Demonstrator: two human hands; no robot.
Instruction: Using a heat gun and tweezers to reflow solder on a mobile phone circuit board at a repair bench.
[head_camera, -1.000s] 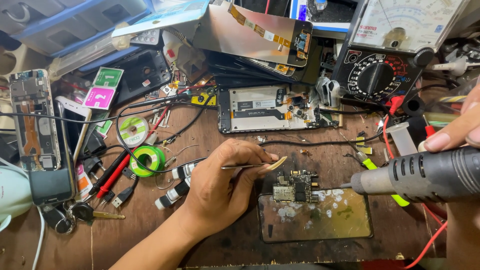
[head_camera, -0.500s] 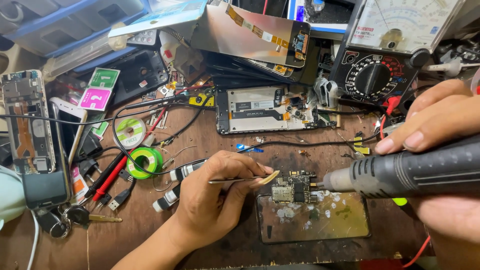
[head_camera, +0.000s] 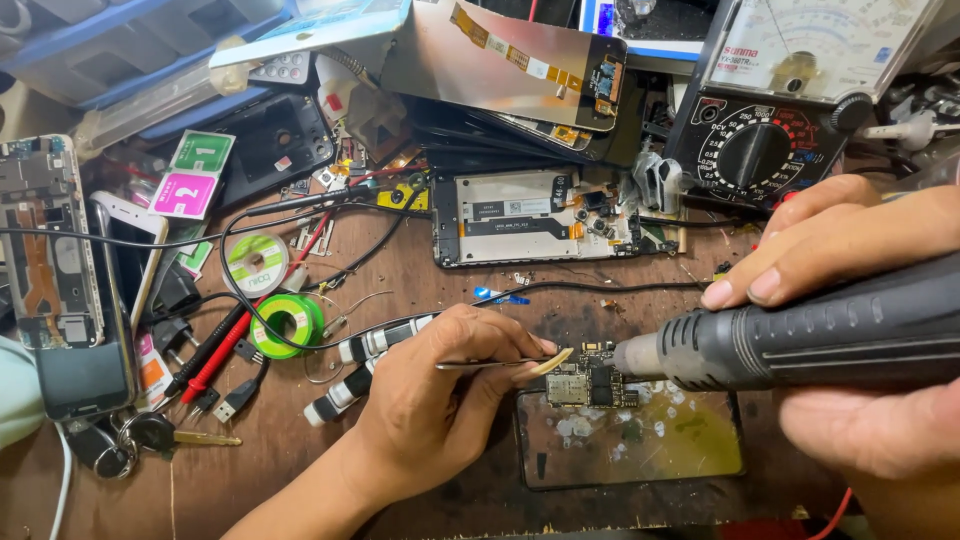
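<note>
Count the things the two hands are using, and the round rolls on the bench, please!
Thin metal tweezers in the left hand: 1
Dark grey ribbed hot-air tool in the right hand: 1
Small green circuit board under the nozzle: 1
Stained dark glass work plate: 1
Round rolls, one green, one pale: 2
Total: 6

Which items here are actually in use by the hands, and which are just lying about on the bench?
In use:
left hand gripping tweezers
right hand holding the hot-air tool
small circuit board at both tips
stained glass plate underneath

Lying about:
analog meter
open phone frame
green solder spool
red probes
keys
</note>
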